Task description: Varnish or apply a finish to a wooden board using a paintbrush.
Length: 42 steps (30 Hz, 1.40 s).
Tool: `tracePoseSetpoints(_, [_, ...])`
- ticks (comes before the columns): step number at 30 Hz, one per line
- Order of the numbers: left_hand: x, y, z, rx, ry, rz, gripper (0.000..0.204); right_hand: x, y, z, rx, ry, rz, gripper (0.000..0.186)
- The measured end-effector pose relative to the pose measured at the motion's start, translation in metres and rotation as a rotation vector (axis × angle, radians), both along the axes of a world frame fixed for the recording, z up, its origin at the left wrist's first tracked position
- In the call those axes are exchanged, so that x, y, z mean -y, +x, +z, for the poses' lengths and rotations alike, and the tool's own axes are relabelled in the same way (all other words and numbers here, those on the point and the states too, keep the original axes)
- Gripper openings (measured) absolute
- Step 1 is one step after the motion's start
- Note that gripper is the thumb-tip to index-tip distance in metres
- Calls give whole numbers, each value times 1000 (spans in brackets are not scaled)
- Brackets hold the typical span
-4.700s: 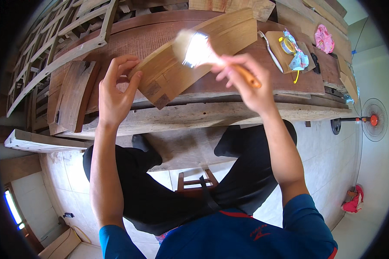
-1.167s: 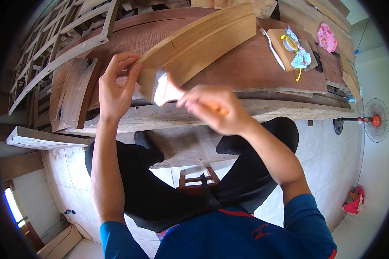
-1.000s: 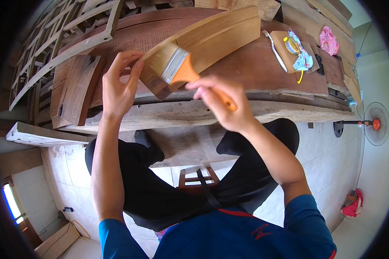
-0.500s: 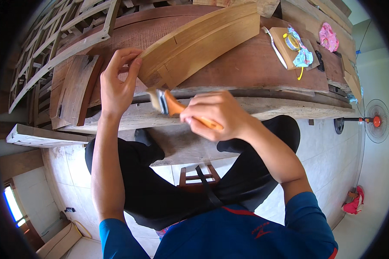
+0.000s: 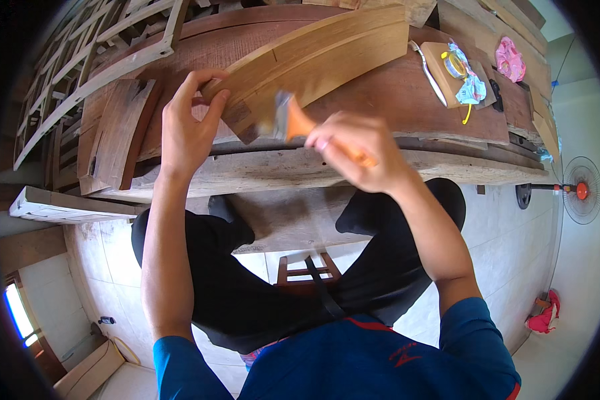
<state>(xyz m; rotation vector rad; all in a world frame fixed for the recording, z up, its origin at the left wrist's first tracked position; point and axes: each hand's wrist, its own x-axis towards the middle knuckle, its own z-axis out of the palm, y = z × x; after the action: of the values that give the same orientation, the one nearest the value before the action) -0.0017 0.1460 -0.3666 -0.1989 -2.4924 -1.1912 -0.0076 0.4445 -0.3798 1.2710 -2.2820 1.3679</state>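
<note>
A curved, light-brown wooden board [image 5: 327, 63] with a grooved face leans up and away to the right over the workbench. My left hand [image 5: 193, 120] pinches its near left end between thumb and fingers. A darker patch marks the board's lower left corner. In my right hand [image 5: 357, 150] is a paintbrush [image 5: 299, 122] with an orange handle and a metal band, its fingers wrapped round the handle. The bristles are smeared by motion, close to the board's lower left part; I cannot tell whether they touch it.
Dark wooden pieces [image 5: 123, 133] lie left of my left hand, below a slatted wooden frame [image 5: 133, 60]. Rightward on the reddish bench top [image 5: 393, 100] are a toothbrush [image 5: 431, 73], a wood block with a yellow tape roll [image 5: 455, 65], and a pink crumpled bag [image 5: 510, 60]. A fan [image 5: 582, 190] stands at far right.
The paintbrush and my right hand have moved right and slightly up, from beside the board's corner to in front of its face. My left hand and the board have shifted slightly right.
</note>
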Motion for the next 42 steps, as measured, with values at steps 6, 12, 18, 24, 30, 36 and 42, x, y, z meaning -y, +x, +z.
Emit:
tracePoseSetpoints(6, [0,-3,-3,-32,-107,-65,38,5,14,4,152,149,69,13])
tracePoseSetpoints(12, [-2,1,-2,-43,-247,-78,61,-17,-6,11,273,-91,-138,14])
tracePoseSetpoints(18, [-1,-2,-8,-3,-201,-82,67,-11,-1,3,291,181,91,15])
tracePoseSetpoints(24, [-3,0,-8,-49,-256,-110,72,-31,-26,8,406,-267,-281,24])
tracePoseSetpoints(30, [-2,-1,-11,-29,-160,-71,82,-41,-31,1,512,65,185,22])
tracePoseSetpoints(36, [-5,1,-8,-40,-188,-81,81,-56,-41,13,345,-112,-308,26])
tracePoseSetpoints(42, [-1,1,-10,-38,-192,-84,78,-70,-43,23,498,84,-129,26])
